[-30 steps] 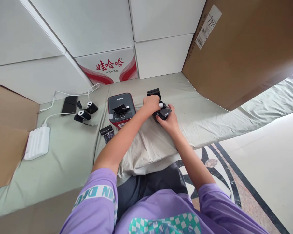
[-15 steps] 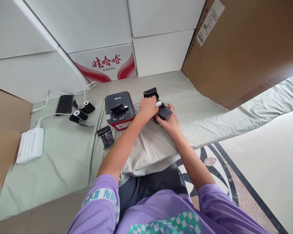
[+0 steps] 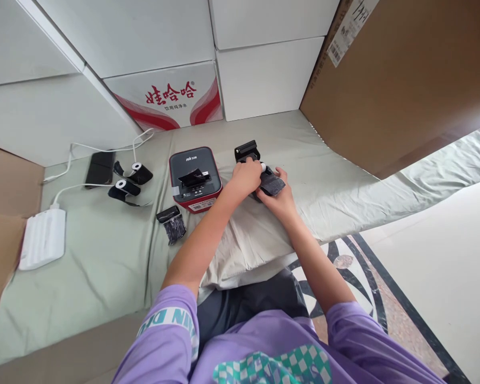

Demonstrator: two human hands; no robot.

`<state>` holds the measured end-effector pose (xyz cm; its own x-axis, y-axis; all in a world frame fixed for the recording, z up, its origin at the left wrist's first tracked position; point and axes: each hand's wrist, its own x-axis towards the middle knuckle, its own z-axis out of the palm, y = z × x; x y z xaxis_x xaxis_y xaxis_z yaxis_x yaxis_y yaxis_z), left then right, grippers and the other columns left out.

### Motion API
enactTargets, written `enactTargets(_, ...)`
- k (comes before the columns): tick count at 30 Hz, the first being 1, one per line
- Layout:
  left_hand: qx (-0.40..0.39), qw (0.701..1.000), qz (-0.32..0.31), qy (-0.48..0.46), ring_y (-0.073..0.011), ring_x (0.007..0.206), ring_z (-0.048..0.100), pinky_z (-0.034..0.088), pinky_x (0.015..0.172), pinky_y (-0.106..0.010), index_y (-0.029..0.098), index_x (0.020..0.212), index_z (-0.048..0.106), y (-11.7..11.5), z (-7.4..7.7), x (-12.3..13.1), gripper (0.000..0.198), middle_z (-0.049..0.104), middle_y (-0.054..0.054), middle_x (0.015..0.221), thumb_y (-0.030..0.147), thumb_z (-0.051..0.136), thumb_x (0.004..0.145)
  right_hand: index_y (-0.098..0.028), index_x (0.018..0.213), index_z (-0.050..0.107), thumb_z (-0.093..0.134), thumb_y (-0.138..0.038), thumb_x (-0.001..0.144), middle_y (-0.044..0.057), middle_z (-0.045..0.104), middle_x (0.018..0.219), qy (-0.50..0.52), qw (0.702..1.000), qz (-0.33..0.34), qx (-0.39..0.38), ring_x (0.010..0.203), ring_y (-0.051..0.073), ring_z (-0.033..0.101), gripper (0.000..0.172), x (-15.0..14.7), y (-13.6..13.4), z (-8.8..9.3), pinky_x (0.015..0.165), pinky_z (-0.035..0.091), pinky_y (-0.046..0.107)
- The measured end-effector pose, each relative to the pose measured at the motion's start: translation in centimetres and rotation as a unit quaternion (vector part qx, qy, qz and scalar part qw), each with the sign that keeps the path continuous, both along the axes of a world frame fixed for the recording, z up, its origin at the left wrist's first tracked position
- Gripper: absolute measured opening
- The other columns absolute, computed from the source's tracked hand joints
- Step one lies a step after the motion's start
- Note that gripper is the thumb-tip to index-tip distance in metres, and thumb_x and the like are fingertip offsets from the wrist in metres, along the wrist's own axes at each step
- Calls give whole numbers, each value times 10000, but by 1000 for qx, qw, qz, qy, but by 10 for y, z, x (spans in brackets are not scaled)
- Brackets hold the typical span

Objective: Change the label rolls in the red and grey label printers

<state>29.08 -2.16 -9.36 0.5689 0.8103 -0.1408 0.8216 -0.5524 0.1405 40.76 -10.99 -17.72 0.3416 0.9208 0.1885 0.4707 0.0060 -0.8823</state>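
Observation:
My left hand (image 3: 246, 178) is closed, its curled fingertips on a black roll with a white core end (image 3: 263, 167). From the roll hangs a wide, dark, shiny strip (image 3: 272, 185). Around the strip and the lower side of the roll wraps my right hand (image 3: 282, 202), thumb and fingers on opposite sides. Just beyond the left fingers is a small black hinged case (image 3: 246, 150), its flap raised; my hand covers part of it. Left of my forearm stands a red and black box-shaped device (image 3: 195, 186), a black strip (image 3: 192, 178) on its top.
A black holder with a crinkled dark strip (image 3: 172, 224) lies before the device. Farther left are two black rolls (image 3: 124, 188), a dark phone (image 3: 100, 169) and a white power strip (image 3: 44, 239) with cables. White cartons (image 3: 270, 80) and a brown carton (image 3: 400, 90) border the cloth-covered surface.
The camera view has shifted slightly. Both hands stay on the roll and strip, and less of the white core end shows beside my left fingers.

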Motion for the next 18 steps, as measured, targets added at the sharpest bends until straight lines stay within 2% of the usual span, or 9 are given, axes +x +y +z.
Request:
enactTargets(4,-12,999,-21,-33,-344,1251,651,455,1088,-434,78,1345,624,4,-5,-2,365,604,-235,1376,167,449,1037,-184,1502,367,776,-486,702,210,605,1447,-2,1000,-7,7,1333,378,620,948,1,1,-3,1125,499,552)
enactTargets(8,-2,995,-9,-102,-328,1288,616,419,1122,-453,102,1371,597,4,-14,1,378,564,-217,1420,139,414,1042,-224,1486,377,779,-488,728,192,565,1490,5,999,-16,33,1379,353,579,898,2,0,-5,1155,481,555)
enactTargets(12,5,985,-24,-168,-301,1358,566,398,1141,-421,164,1414,576,3,-20,5,405,538,-184,1468,151,406,1047,-243,1465,387,765,-463,758,171,569,1468,7,998,-16,55,1360,332,582,831,2,-1,-5,1135,502,535)
enactTargets(15,6,980,-46,-191,-267,1382,547,364,1166,-386,176,1449,548,2,-20,5,434,535,-169,1482,142,396,1045,-234,1473,375,786,-469,738,176,556,1462,-10,998,-32,62,1342,343,584,874,4,-1,-6,1135,498,542)
enactTargets(18,11,983,-63,-171,-275,1376,543,337,1172,-415,161,1462,533,0,-17,5,445,559,-172,1466,138,371,1048,-237,1499,347,800,-501,724,179,525,1497,-29,997,-35,61,1379,362,555,936,7,-1,-9,1161,475,565)
